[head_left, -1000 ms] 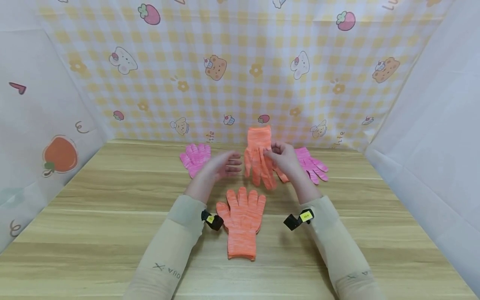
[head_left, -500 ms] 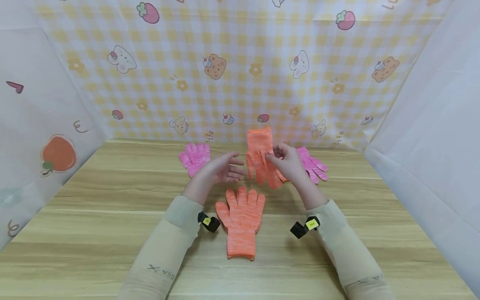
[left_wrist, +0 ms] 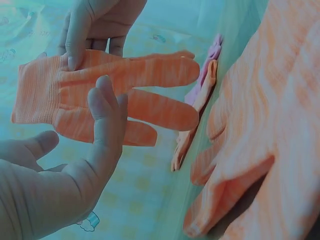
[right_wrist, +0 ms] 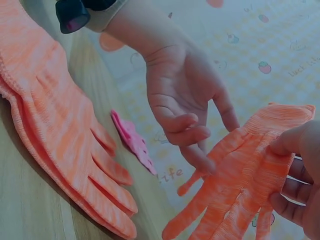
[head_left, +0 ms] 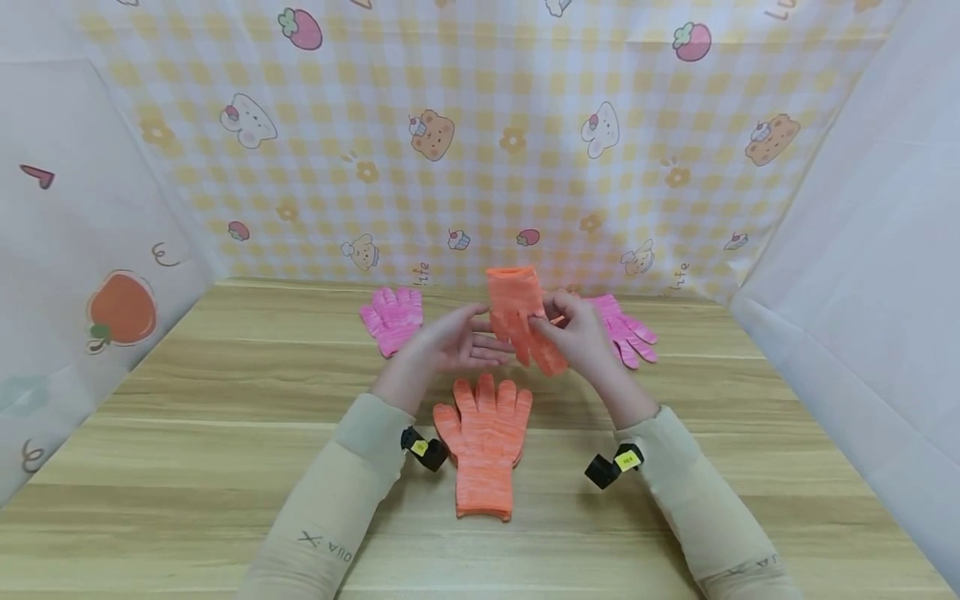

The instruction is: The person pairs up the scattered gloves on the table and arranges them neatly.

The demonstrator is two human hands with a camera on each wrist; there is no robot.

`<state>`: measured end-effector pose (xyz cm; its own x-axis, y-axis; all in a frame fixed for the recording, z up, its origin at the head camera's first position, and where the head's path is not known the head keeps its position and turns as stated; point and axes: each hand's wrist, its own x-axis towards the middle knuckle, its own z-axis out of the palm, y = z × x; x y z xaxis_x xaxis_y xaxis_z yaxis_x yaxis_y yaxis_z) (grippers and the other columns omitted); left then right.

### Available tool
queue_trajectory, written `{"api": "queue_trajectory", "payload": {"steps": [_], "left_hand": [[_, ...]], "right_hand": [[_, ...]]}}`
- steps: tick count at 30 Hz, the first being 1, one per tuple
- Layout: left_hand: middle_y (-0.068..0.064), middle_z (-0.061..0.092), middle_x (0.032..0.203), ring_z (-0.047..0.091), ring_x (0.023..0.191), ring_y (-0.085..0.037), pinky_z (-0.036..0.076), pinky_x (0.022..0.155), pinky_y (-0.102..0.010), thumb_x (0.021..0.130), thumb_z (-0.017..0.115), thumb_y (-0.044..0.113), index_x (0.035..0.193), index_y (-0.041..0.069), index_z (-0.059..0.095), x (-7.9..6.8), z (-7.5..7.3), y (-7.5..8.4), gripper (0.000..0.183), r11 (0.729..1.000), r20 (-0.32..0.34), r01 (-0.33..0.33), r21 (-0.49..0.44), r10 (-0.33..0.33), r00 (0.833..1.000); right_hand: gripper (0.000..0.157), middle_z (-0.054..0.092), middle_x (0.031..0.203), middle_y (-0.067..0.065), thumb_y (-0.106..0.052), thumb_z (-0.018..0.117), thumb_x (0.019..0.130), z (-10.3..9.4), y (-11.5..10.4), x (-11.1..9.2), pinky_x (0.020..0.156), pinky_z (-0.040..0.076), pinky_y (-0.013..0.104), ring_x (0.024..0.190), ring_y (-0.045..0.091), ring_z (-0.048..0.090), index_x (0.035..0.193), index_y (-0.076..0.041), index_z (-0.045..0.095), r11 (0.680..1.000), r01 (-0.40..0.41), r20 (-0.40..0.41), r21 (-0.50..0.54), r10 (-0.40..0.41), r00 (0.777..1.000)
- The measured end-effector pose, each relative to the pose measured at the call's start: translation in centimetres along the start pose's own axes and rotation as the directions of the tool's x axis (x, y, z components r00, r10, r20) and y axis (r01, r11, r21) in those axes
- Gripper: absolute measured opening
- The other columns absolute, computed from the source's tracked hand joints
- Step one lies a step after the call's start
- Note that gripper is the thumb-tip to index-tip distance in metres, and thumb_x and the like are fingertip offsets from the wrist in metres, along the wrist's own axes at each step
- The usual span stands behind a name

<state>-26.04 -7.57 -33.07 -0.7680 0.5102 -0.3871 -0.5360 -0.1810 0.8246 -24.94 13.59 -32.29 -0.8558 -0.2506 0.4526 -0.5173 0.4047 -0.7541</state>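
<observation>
My right hand (head_left: 581,333) pinches an orange knit glove (head_left: 516,300) at its side, thumb in front and fingers behind. The glove is raised off the table, cuff up and fingers slanting down to the right. My left hand (head_left: 453,342) is just left of it, palm facing the glove and fingers extended; in the right wrist view its fingertips (right_wrist: 202,162) are right at the glove's fingers. Nearer me, stacked orange gloves (head_left: 485,450) lie flat with fingers pointing away. Another orange glove (left_wrist: 202,100) lies farther back, mostly hidden by my right hand in the head view.
A pink glove (head_left: 393,321) lies at the back left of the wooden table (head_left: 187,417), and a second pink glove (head_left: 626,333) at the back right. A checkered cloth (head_left: 480,192) hangs behind, with white cloth (head_left: 847,250) at the sides.
The held glove has come down slightly, and its fingers have swung to the right. My left hand has moved right, up to the glove. The gloves on the table have not moved.
</observation>
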Motion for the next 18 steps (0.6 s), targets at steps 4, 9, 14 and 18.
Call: {"api": "queue_trajectory", "payload": {"steps": [4, 9, 14, 18], "left_hand": [[-0.028, 0.048, 0.135, 0.041, 0.128, -0.042, 0.055, 0.074, -0.031, 0.103, 0.035, 0.043, 0.140, -0.003, 0.039, 0.0, 0.0, 0.0, 0.059, 1.000, 0.003, -0.011, -0.012, 0.011, 1.000], [-0.026, 0.049, 0.135, 0.042, 0.128, -0.041, 0.049, 0.092, -0.038, 0.102, 0.038, 0.043, 0.137, -0.003, 0.043, 0.0, 0.0, -0.1, 0.059, 1.000, -0.030, -0.019, -0.005, 0.019, 0.999], [-0.029, 0.047, 0.135, 0.041, 0.127, -0.045, 0.035, 0.104, -0.047, 0.102, 0.041, 0.037, 0.138, -0.001, 0.044, 0.3, 0.0, -0.5, 0.052, 0.998, -0.042, -0.059, -0.010, 0.059, 0.997], [-0.029, 0.047, 0.135, 0.041, 0.127, -0.046, 0.034, 0.105, -0.048, 0.103, 0.043, 0.026, 0.138, 0.001, 0.045, 0.3, 0.3, -0.8, 0.043, 0.997, -0.044, -0.077, -0.009, 0.077, 0.996]], "right_hand": [[0.010, 0.066, 0.085, 0.012, -0.003, 0.071, 0.086, 0.3, -0.2, -0.2, 0.067, 0.054, 0.032, 0.077, 0.023, 0.062, 0.094, 0.001, 0.067, 1.000, 0.012, 0.014, -0.001, -0.012, 1.000], [0.011, 0.068, 0.091, 0.010, -0.006, 0.070, 0.087, 0.4, -0.2, -0.8, 0.073, 0.054, 0.039, 0.082, 0.023, 0.063, 0.097, 0.000, 0.068, 0.999, 0.000, 0.049, -0.043, 0.003, 0.999], [0.010, 0.069, 0.090, 0.008, -0.004, 0.071, 0.085, 0.3, 0.4, -1.8, 0.072, 0.054, 0.038, 0.080, 0.023, 0.064, 0.095, -0.003, 0.069, 0.995, 0.045, 0.059, -0.094, -0.039, 0.997], [0.010, 0.067, 0.086, 0.009, 0.002, 0.072, 0.082, 0.2, 0.9, -2.2, 0.069, 0.055, 0.037, 0.076, 0.023, 0.063, 0.092, -0.001, 0.068, 0.989, 0.107, 0.040, -0.100, -0.104, 0.994]]}}
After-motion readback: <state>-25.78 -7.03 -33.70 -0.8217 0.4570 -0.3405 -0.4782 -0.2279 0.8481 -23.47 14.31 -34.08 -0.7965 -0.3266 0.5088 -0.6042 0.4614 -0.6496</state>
